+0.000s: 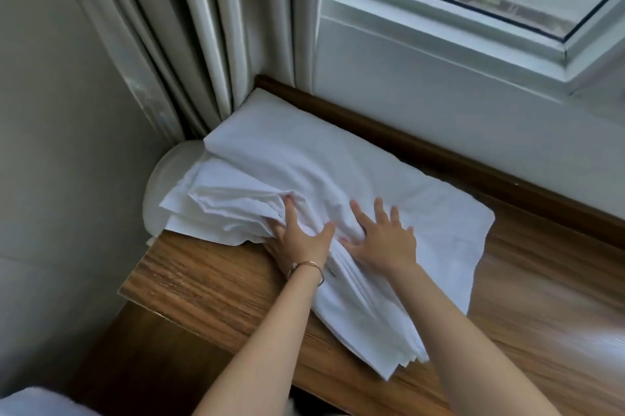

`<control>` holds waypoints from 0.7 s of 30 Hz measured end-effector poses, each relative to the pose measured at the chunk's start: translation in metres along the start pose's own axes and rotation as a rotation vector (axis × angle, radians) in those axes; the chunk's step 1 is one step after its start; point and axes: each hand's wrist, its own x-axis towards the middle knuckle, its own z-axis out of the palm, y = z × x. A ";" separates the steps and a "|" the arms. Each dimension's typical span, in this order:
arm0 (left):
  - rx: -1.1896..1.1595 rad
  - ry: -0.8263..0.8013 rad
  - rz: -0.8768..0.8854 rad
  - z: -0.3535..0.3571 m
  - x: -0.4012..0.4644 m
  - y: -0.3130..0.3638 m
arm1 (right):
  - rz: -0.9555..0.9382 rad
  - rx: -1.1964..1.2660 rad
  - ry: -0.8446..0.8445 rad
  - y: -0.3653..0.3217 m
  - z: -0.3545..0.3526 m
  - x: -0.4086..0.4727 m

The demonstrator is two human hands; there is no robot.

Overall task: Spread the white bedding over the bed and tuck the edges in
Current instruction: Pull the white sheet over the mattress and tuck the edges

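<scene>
The white bedding [304, 158] lies in a loosely folded, crumpled heap on a wooden ledge [209, 280] under the window. My left hand [301, 239], with a thin bracelet at the wrist, is pushed into the folds at the heap's near left side. Its thumb is spread, one finger shows straight, and cloth hides the others. My right hand [382, 236] rests flat on top of the bedding with its fingers spread. A white cloth corner [30, 402], perhaps the bed, shows at the bottom left.
Grey curtains [189, 36] hang into the corner behind the heap. A white rounded object [169, 172] sits partly under the bedding's left end. The window frame [439, 19] and a white wall run along the ledge's far side, and a grey wall [61, 111] closes the left.
</scene>
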 end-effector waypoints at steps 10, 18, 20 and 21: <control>-0.073 0.405 0.030 -0.022 -0.014 -0.043 | 0.016 0.218 0.262 0.006 -0.042 0.000; -0.369 0.213 -0.340 -0.027 -0.021 -0.027 | 0.008 0.508 -0.092 0.036 -0.060 0.052; -0.388 0.154 -0.259 -0.023 -0.021 -0.027 | -0.073 0.594 -0.127 0.039 -0.058 0.052; -0.409 0.129 -0.237 -0.021 -0.021 -0.029 | -0.108 0.669 -0.149 0.043 -0.059 0.050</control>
